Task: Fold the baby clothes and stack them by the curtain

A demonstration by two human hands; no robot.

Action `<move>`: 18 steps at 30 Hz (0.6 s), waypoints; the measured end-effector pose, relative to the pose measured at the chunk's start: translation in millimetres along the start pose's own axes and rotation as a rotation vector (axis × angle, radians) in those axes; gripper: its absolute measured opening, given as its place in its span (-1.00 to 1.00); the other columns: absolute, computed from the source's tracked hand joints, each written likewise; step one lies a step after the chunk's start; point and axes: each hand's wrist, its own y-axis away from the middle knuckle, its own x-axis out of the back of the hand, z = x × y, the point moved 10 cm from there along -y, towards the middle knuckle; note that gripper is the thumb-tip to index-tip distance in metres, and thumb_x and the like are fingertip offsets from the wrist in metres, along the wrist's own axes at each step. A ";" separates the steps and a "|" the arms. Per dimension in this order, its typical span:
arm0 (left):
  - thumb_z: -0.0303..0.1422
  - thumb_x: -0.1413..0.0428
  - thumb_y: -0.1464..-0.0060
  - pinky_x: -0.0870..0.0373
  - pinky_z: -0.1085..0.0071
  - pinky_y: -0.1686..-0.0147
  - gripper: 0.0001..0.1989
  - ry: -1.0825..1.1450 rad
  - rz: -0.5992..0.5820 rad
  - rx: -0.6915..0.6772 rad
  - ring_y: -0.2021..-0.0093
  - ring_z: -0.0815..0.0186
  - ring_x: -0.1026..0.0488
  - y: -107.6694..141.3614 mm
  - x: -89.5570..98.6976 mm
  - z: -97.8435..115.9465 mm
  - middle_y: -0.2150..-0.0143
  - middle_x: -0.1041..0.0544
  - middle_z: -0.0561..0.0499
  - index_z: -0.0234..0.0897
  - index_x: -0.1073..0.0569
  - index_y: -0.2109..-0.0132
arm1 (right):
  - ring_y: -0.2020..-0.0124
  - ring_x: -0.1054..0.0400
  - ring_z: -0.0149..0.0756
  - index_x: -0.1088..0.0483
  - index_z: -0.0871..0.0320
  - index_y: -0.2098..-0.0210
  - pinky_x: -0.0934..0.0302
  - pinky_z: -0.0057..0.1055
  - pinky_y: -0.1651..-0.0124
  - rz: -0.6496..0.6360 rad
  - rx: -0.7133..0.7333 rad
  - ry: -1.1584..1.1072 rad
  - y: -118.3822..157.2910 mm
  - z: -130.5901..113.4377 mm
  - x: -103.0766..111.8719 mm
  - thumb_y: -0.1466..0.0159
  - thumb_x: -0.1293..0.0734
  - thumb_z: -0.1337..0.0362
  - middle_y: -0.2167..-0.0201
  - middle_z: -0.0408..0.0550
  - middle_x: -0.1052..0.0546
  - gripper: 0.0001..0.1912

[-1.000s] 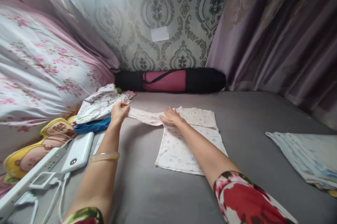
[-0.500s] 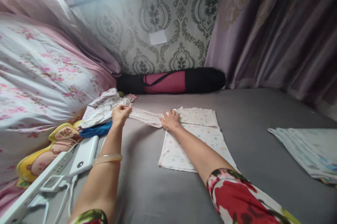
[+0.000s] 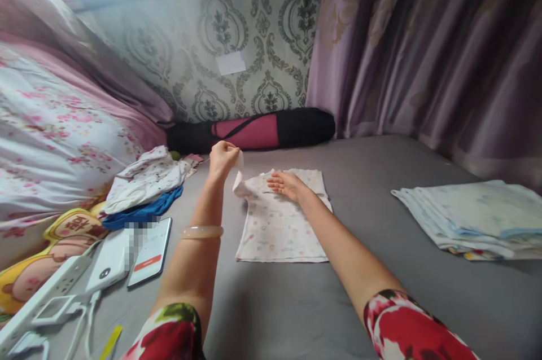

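Garment (image 3: 279,230) lies apparently lengthwise away, hem (image 3: 282,260) nearest.

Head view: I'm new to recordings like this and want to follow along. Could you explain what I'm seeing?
There is no machine: these are a person's two bare hands, filmed by a camera worn on their head, looking forward and down. On the grey surface lies a pale patterned garment. The left hand holds one end of it raised; the right hand is at its upper part. Folded cloths lie to the right, a phone and blue cloth to the left.
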 end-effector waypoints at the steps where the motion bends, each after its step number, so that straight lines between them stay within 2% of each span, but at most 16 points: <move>1: -0.28 -0.12 0.11 -0.32 0.45 0.45 -0.70 0.022 -0.016 -0.021 0.39 0.29 -0.43 2.5 -11.5 7.6 0.41 -0.51 -0.03 -0.37 -0.51 0.23 | 0.25 -0.49 -0.38 -0.30 0.23 0.09 -0.38 -0.43 0.18 -0.014 -0.050 -0.153 4.5 5.6 7.2 -0.45 0.01 0.19 0.17 0.12 -0.55 -0.66; 4: -0.26 -0.13 0.05 -0.35 0.46 0.44 -0.71 0.125 -0.096 -0.080 0.38 0.30 -0.44 15.3 -48.2 28.9 0.39 -0.52 -0.03 -0.35 -0.49 0.20 | 0.28 -0.50 -0.35 -0.27 0.26 0.09 -0.37 -0.41 0.15 -0.045 -0.139 -0.388 12.9 17.4 24.8 -0.45 0.00 0.15 0.17 0.16 -0.53 -0.64; 8: -0.17 -0.12 -0.06 -0.39 0.47 0.42 -0.65 0.361 -0.380 -0.181 0.37 0.32 -0.48 45.1 -105.0 54.5 0.30 -0.54 -0.05 -0.33 -0.43 0.10 | 0.18 -0.49 -0.21 -0.28 0.23 0.05 -0.36 -0.22 0.07 -0.059 -0.155 -0.493 12.5 25.6 39.0 -0.42 0.11 -0.04 0.15 0.18 -0.53 -0.44; 10: -0.14 -0.08 -0.12 -0.42 0.45 0.35 -0.63 0.454 -0.461 -0.180 0.27 0.30 -0.53 55.5 -121.6 52.7 0.16 -0.55 -0.10 -0.32 -0.40 0.04 | 0.11 -0.47 -0.15 -0.29 0.20 0.04 -0.33 -0.10 0.04 -0.049 -0.132 -0.558 10.5 26.2 43.4 -0.40 0.17 -0.10 0.16 0.16 -0.54 -0.36; 12: -0.17 0.00 -0.19 -0.45 0.39 0.23 -0.67 0.463 -0.371 -0.122 0.17 0.27 -0.54 53.6 -120.6 32.1 0.08 -0.54 -0.14 -0.31 -0.40 0.04 | 0.05 -0.44 -0.11 -0.31 0.17 0.04 -0.30 -0.02 0.02 -0.036 -0.104 -0.626 8.7 25.3 46.4 -0.38 0.17 -0.14 0.17 0.14 -0.55 -0.33; 14: -0.30 0.09 -0.21 -0.43 0.33 0.10 -0.73 0.374 -0.172 -0.046 0.11 0.26 -0.53 47.6 -105.6 -1.2 0.12 -0.56 -0.14 -0.32 -0.42 0.09 | 0.05 -0.44 -0.10 -0.33 0.17 0.05 -0.30 0.01 0.01 -0.019 -0.105 -0.683 7.5 26.0 48.0 -0.37 0.11 -0.17 0.18 0.13 -0.56 -0.35; 16: -0.45 0.12 -0.16 -0.38 0.29 0.01 -0.72 0.220 -0.008 0.028 0.08 0.26 -0.51 47.0 -89.9 -35.5 0.17 -0.57 -0.12 -0.33 -0.44 0.10 | 0.08 -0.46 -0.10 -0.35 0.18 0.07 -0.32 0.01 0.03 -0.003 -0.123 -0.723 6.7 27.6 48.5 -0.36 0.01 -0.17 0.21 0.12 -0.57 -0.40; 18: -0.55 0.11 -0.07 -0.36 0.30 -0.02 -0.65 0.058 0.016 0.092 0.05 0.25 -0.49 52.2 -86.9 -62.7 0.15 -0.57 -0.11 -0.31 -0.46 0.07 | 0.12 -0.48 -0.09 -0.36 0.19 0.10 -0.35 0.02 0.06 0.000 -0.130 -0.742 5.6 27.3 47.6 -0.36 -0.10 -0.11 0.25 0.11 -0.59 -0.50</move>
